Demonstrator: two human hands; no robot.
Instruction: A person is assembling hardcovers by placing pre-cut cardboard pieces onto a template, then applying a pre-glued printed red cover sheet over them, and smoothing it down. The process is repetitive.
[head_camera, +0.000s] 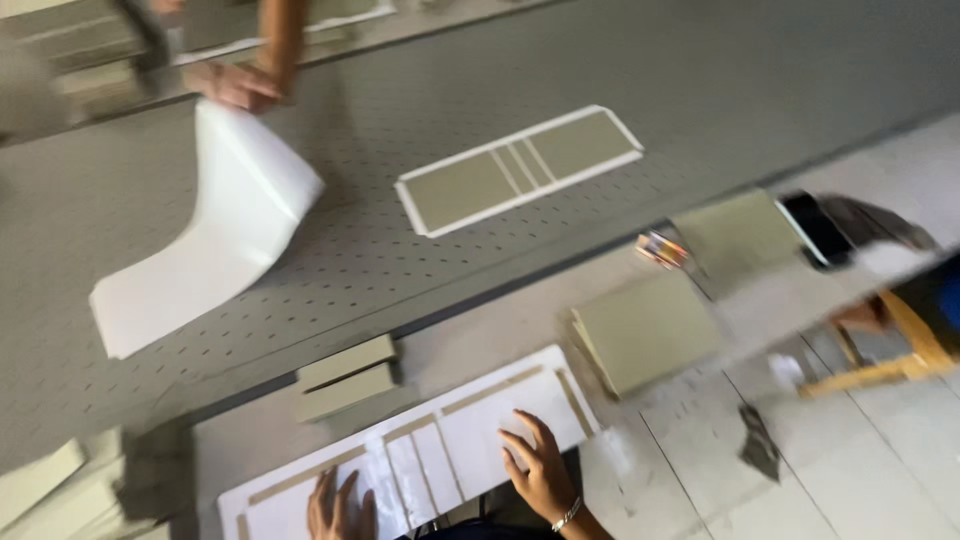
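Note:
My left hand (338, 508) and my right hand (537, 468) lie flat, fingers spread, on a white sheet (470, 415) with grey-green board strips glued on it, at the near edge of the bench. My right wrist wears a thin bracelet. Neither hand grips anything. On the grey perforated belt (420, 250) beyond lies a second assembled sheet with board panels (518, 168). Farther left, another person's hand (232, 84) holds up the corner of a curling white sheet (205, 230).
Stacks of grey-green board pieces (345, 378) and a larger stack (648, 330) sit on the pale bench. More boards (40, 480) lie at the lower left. A dark phone (818, 228) and a small coloured object (662, 250) rest at right. A wooden stool (890, 350) stands on the tiled floor.

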